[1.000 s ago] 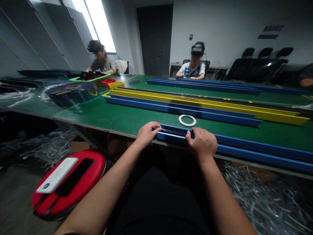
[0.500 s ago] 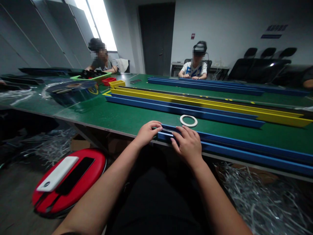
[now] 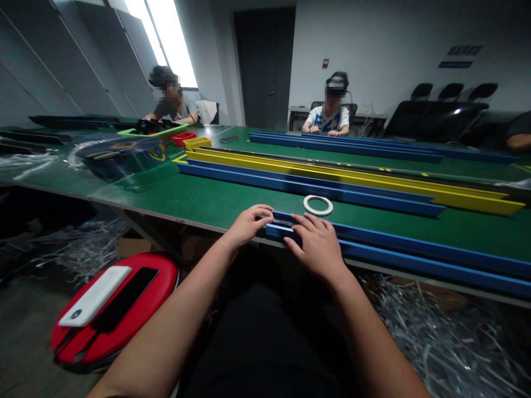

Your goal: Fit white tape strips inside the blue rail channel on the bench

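Left hand (image 3: 249,225) and right hand (image 3: 318,243) meet a blue channel (image 3: 415,257).
Right fingers spread loosely over it; whether the left fingers grip its end is unclear. It lies along the tabletop (image 3: 219,203) edge.

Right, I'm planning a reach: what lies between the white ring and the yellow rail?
A blue rail on the green table, seen in the head view.
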{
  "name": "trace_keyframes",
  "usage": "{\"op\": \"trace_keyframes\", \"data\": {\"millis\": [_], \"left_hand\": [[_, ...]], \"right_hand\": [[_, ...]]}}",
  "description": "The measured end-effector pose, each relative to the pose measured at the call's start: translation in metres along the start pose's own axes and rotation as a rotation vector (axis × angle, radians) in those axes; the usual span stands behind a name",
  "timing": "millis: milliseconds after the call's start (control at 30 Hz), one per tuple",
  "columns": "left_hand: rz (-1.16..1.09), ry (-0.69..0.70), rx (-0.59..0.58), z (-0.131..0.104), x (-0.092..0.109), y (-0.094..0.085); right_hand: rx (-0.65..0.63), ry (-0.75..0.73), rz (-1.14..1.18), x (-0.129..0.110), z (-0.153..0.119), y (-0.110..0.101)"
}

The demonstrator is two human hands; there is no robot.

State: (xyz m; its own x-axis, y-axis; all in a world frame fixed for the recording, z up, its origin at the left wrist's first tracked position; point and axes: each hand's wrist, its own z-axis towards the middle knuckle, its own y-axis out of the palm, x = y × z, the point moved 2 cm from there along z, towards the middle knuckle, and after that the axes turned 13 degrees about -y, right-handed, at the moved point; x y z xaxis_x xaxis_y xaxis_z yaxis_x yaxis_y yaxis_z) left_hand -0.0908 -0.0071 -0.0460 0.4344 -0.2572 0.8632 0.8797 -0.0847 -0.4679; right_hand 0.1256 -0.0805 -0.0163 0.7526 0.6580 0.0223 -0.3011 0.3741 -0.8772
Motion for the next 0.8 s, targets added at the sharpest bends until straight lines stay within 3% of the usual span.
{"op": "trace_keyframes", "data": {"millis": [400,533,700,800], "left_hand": [[0.056,0.033,-0.009,-0.003,0.005,-0.001],[0.022,-0.056,0.025,-0.002,0.000,0.001],[-0.030,-0.113,0.043,-0.002,-0.005,0.004],[-0.074,-0.104,0.041,-0.001,-0.007,0.005]], "right_hand": [[0.019,0.059,0.120,0.006,0.001,0.001],[0.127,0.141,0.262,0.012,0.000,-0.004],[0.287,0.257,0.339,0.029,-0.006,-0.017],[0.224,0.344,0.309,0.047,-0.014,-0.019]]}}
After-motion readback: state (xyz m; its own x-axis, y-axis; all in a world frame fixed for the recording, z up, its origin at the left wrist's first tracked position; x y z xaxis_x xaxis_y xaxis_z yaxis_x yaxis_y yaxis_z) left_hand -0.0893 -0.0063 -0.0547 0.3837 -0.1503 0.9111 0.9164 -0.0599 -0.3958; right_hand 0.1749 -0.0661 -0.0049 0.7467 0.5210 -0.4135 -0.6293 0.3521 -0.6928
